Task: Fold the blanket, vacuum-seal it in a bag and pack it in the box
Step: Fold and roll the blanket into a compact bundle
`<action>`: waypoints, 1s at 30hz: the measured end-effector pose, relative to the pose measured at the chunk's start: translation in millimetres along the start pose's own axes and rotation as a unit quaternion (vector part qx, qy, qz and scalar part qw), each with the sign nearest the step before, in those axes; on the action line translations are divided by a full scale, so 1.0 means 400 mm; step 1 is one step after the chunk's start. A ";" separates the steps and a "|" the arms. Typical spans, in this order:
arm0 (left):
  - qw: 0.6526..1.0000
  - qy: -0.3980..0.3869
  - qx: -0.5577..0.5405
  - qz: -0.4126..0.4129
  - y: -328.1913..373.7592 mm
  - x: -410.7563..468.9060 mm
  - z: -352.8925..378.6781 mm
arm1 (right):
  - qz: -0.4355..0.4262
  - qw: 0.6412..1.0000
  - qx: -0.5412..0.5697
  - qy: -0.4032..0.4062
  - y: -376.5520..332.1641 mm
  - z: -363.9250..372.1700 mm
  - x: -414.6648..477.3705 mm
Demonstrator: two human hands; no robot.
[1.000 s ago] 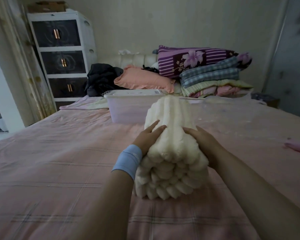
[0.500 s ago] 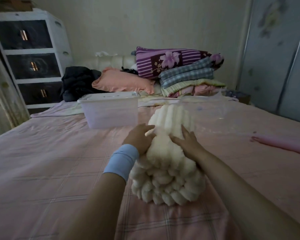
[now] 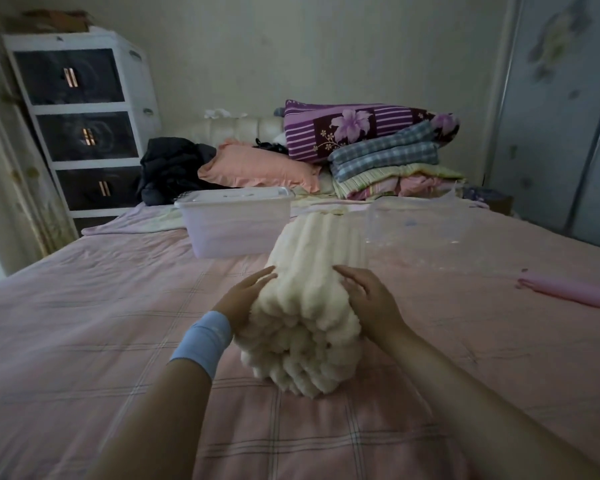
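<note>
Folded blanket [image 3: 314, 268] lies on bed [image 3: 84, 323], far end masking a corner of the box [image 3: 236, 223]. Left hand [image 3: 246, 296] and right hand [image 3: 369, 301] press its sides, fingers straight. Clear bag [image 3: 416, 230] barely discernible.

The blanket [image 3: 312, 299] is hiding the box's [image 3: 236, 230] near right corner and both palms, the left hand [image 3: 245, 299] and right hand [image 3: 371, 301] lying against its sides. Right of the blanket, the clear bag [image 3: 413, 230] is fading into the bed [image 3: 84, 323] (its edges are hard to trace), and a pink roll [image 3: 568, 292] is being cut off farther right. Both forearms [image 3: 174, 410] are running off below.
</note>
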State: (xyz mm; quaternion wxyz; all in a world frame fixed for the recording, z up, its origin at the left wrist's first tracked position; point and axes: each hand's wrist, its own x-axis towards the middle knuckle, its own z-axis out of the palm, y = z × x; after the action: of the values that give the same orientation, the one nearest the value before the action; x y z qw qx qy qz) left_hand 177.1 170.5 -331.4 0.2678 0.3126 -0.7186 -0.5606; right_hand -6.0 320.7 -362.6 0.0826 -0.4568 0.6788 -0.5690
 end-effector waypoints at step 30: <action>0.787 0.099 0.609 -0.013 0.097 -0.013 -0.076 | -0.173 0.945 -0.189 -0.205 -0.098 0.366 0.189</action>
State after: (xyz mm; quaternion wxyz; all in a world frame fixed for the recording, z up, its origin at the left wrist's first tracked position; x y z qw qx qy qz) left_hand 197.2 161.7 -287.0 0.0840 0.4742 -0.8761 0.0243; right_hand 64.0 167.2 -348.0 0.0326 -0.6814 0.6525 -0.3299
